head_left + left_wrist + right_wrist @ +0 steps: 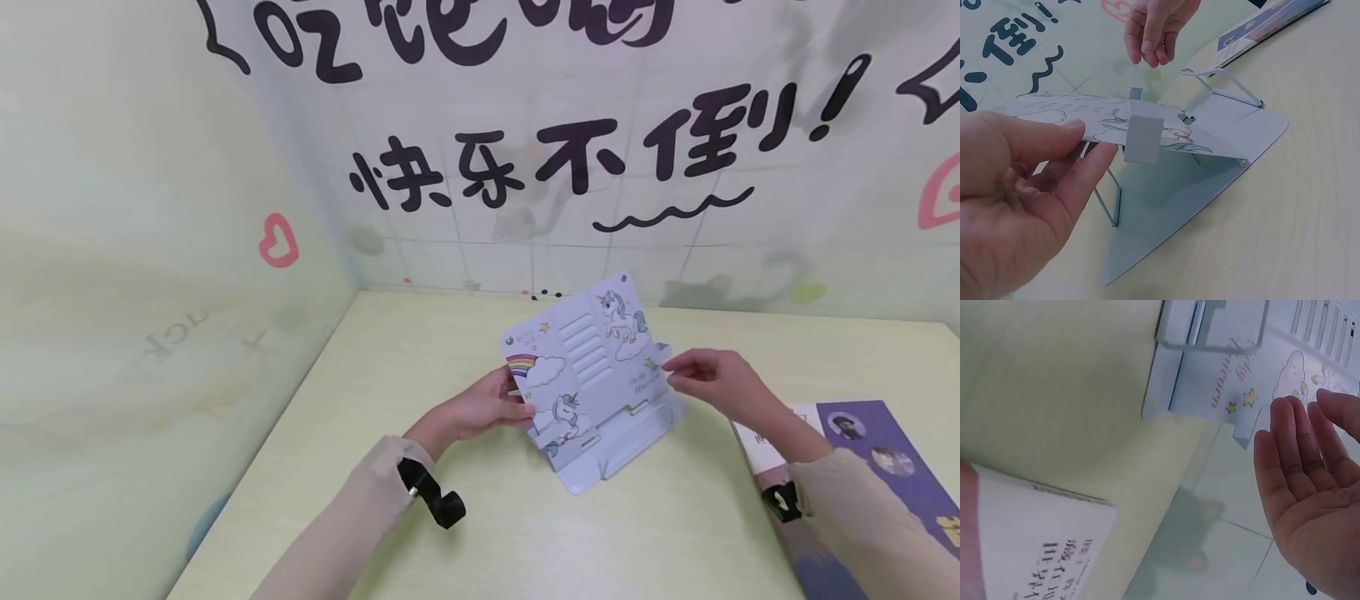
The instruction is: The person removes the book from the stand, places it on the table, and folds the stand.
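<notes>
A pale metal book stand point(592, 367) printed with unicorns, stars and a rainbow stands on the table, its back panel raised at a slant over a flat base. My left hand point(491, 404) pinches the panel's left edge; in the left wrist view the thumb lies on top and the fingers underneath. Wire supports point(1116, 200) show between panel and base in that view. At the stand's right side hovers my right hand point(712, 379), its fingers loosely bent. The right wrist view has that hand point(1310, 462) with nothing in its palm, fingertips close to the panel.
A book with a blue and white cover point(862, 425) lies on the table point(420, 333) at the right, partly under my right forearm. Behind the table rises a wall covering point(465, 242) with large dark lettering; another printed wall point(150, 333) runs along the left.
</notes>
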`<state>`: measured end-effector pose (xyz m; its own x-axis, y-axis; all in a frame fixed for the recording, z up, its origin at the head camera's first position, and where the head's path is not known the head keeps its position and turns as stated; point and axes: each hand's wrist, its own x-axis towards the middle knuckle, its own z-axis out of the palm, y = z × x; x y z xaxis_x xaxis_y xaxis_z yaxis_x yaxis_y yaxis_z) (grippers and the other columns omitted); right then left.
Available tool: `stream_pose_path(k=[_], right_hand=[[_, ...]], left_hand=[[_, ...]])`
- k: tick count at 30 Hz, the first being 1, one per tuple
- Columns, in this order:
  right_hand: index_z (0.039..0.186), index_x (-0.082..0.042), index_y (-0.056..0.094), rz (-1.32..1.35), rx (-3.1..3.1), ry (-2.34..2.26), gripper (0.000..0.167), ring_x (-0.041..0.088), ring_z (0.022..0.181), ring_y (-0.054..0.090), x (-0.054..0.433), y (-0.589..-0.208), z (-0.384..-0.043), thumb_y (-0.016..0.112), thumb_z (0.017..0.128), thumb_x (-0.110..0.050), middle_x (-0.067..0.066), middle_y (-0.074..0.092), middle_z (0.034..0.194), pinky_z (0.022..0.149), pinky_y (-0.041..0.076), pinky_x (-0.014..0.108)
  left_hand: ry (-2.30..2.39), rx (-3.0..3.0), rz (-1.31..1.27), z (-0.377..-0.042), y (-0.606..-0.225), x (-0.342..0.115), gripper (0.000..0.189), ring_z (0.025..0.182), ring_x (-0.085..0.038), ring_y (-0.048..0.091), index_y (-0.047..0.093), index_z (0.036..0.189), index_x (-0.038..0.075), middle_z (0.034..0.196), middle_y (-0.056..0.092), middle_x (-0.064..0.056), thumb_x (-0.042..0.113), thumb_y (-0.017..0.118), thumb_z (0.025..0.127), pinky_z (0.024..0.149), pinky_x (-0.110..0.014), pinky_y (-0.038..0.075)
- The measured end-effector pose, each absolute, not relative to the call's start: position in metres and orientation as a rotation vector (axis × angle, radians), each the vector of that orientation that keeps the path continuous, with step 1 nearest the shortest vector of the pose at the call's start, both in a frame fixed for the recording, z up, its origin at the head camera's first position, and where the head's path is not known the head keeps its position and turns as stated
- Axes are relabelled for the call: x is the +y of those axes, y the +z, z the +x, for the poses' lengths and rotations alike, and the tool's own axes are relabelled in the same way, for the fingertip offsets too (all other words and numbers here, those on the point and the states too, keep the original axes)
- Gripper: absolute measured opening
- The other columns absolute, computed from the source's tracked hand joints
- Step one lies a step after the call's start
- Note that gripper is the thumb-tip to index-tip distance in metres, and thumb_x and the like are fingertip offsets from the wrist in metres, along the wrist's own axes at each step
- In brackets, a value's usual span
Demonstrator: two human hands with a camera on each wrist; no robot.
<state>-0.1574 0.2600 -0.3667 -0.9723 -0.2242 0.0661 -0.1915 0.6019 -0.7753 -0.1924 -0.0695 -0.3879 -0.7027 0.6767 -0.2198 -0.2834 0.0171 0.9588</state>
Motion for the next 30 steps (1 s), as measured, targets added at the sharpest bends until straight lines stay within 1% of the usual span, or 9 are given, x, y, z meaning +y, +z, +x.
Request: stream_pose_path(k=[3, 5, 7, 10, 13, 16, 20, 28, 30], right_hand=[[0.102, 0.009, 0.061, -0.395, 2.749, -1.358, 0.023, 0.016, 0.075, 0.061, 0.252, -0.372, -0.146, 0.064, 0.085, -0.006, 0.011, 0.065, 0.086, 0.064, 0.051, 0.021], [0.101, 0.009, 0.062, -0.403, 2.732, -1.37, 0.022, 0.016, 0.073, 0.061, 0.247, -0.376, -0.141, 0.064, 0.084, -0.005, 0.01, 0.065, 0.084, 0.063, 0.051, 0.022], [0.099, 0.008, 0.063, -0.403, 2.718, -1.38, 0.02, 0.015, 0.072, 0.061, 0.242, -0.381, -0.136, 0.065, 0.083, -0.005, 0.009, 0.065, 0.082, 0.062, 0.051, 0.022], [0.096, 0.007, 0.064, -0.405, 2.706, -1.396, 0.019, 0.011, 0.069, 0.06, 0.237, -0.387, -0.132, 0.066, 0.082, -0.005, 0.008, 0.065, 0.08, 0.061, 0.05, 0.021], [0.095, 0.005, 0.064, -0.414, 2.708, -1.413, 0.018, 0.009, 0.067, 0.059, 0.232, -0.393, -0.13, 0.068, 0.081, -0.006, 0.007, 0.065, 0.078, 0.059, 0.049, 0.021], [0.094, 0.005, 0.065, -0.406, 2.708, -1.435, 0.018, 0.008, 0.066, 0.058, 0.228, -0.398, -0.129, 0.068, 0.081, -0.006, 0.006, 0.065, 0.077, 0.058, 0.049, 0.021], [0.093, 0.006, 0.065, -0.354, 2.715, -1.453, 0.018, 0.009, 0.066, 0.058, 0.225, -0.401, -0.129, 0.068, 0.081, -0.006, 0.005, 0.065, 0.077, 0.058, 0.049, 0.021], [0.09, 0.004, 0.065, -0.237, 2.739, -1.446, 0.016, 0.014, 0.065, 0.058, 0.22, -0.402, -0.129, 0.069, 0.08, -0.007, 0.007, 0.065, 0.076, 0.056, 0.048, 0.021], [0.09, 0.005, 0.066, -0.236, 2.74, -1.453, 0.016, 0.013, 0.065, 0.058, 0.219, -0.402, -0.129, 0.069, 0.08, -0.008, 0.007, 0.065, 0.076, 0.055, 0.048, 0.02]], left_hand=[[1.777, 1.595, 0.409, -0.192, -0.389, -0.071, 0.06, 0.103, -0.028, 0.057, 0.028, 0.14, 0.01, 0.122, 0.05, -0.019, -0.012, 0.048, 0.088, 0.088, -0.038, 0.048], [1.784, 1.583, 0.407, -0.192, -0.389, -0.071, 0.06, 0.103, -0.027, 0.057, 0.028, 0.14, 0.01, 0.123, 0.049, -0.019, -0.012, 0.048, 0.088, 0.088, -0.039, 0.048], [1.792, 1.573, 0.406, -0.193, -0.39, -0.071, 0.059, 0.102, -0.026, 0.057, 0.027, 0.14, 0.009, 0.122, 0.049, -0.019, -0.012, 0.048, 0.088, 0.088, -0.039, 0.048], [1.796, 1.567, 0.406, -0.193, -0.391, -0.072, 0.059, 0.103, -0.027, 0.057, 0.028, 0.139, 0.009, 0.123, 0.049, -0.018, -0.012, 0.048, 0.088, 0.088, -0.039, 0.047], [1.789, 1.572, 0.408, -0.194, -0.391, -0.072, 0.058, 0.105, -0.028, 0.056, 0.029, 0.139, 0.01, 0.123, 0.05, -0.018, -0.01, 0.049, 0.089, 0.088, -0.038, 0.047], [1.777, 1.583, 0.421, -0.194, -0.392, -0.072, 0.055, 0.105, -0.029, 0.056, 0.03, 0.138, 0.008, 0.121, 0.05, -0.018, -0.009, 0.049, 0.089, 0.088, -0.038, 0.048], [1.771, 1.588, 0.439, -0.194, -0.394, -0.071, 0.054, 0.105, -0.028, 0.055, 0.029, 0.138, 0.006, 0.122, 0.049, -0.018, -0.008, 0.049, 0.09, 0.089, -0.038, 0.047], [1.788, 1.593, 0.418, -0.19, -0.392, -0.07, 0.055, 0.106, -0.027, 0.056, 0.028, 0.139, 0.008, 0.123, 0.05, -0.018, -0.008, 0.048, 0.09, 0.089, -0.037, 0.047], [1.792, 1.59, 0.423, -0.188, -0.392, -0.07, 0.054, 0.104, -0.027, 0.056, 0.029, 0.138, 0.007, 0.122, 0.05, -0.018, -0.008, 0.048, 0.09, 0.088, -0.037, 0.048]])
